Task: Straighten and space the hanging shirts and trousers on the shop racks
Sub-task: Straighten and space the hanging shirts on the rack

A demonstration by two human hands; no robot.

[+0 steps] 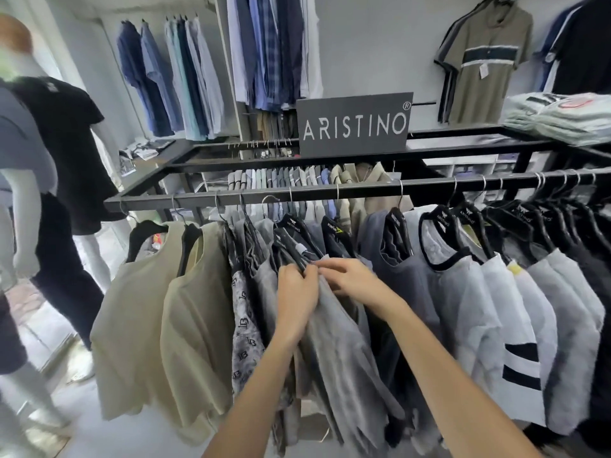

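Observation:
A black metal rack rail [330, 192] runs across the view with T-shirts on black hangers. Two beige shirts [158, 312] hang at the left end, then a patterned grey shirt [243, 312], then a grey T-shirt [334, 338] in the middle. My left hand [296, 292] grips the shoulder of that grey T-shirt by its hanger. My right hand [350, 279] pinches the same shirt's fabric just to the right, fingertips meeting the left hand. A slate-grey shirt [403, 279] and several pale grey shirts [489, 312] hang to the right, bunched closely.
A dark ARISTINO sign [353, 123] stands on the rack's top frame. Folded shirts [558, 119] lie stacked at the right. Blue shirts [172, 77] and an olive polo [486, 64] hang on the back wall. A mannequin in black [62, 153] stands at the left.

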